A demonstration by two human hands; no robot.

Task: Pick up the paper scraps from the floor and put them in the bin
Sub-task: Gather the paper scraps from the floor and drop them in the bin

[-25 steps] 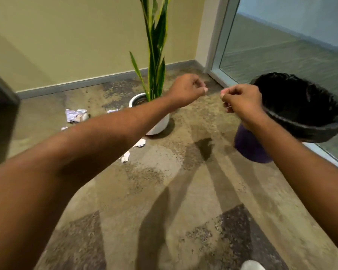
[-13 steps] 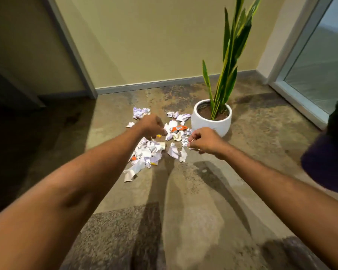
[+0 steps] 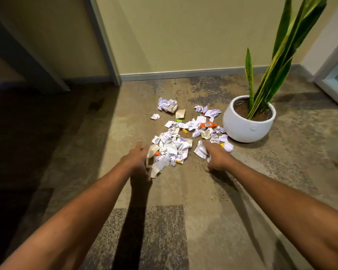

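Note:
A pile of crumpled white paper scraps (image 3: 173, 145) lies on the carpet, with an orange wrapper (image 3: 207, 125) among them and a larger crumpled ball (image 3: 167, 104) at the far side. My left hand (image 3: 139, 162) is at the pile's near left edge, fingers spread and touching the nearest scraps. On the pile's right side my right hand (image 3: 217, 155) has its fingers apart, beside a printed white scrap (image 3: 201, 151). Neither hand holds anything. The bin is out of view.
A white round pot (image 3: 249, 123) with a tall green plant (image 3: 277, 55) stands right of the scraps, close to them. A yellow wall and grey skirting (image 3: 183, 74) run behind. A door frame (image 3: 103, 45) is at left; a glass door frame (image 3: 332, 82) at far right.
The view has swung left from the bin to the scraps. Both hands have gone down to the pile and opened from loose fists.

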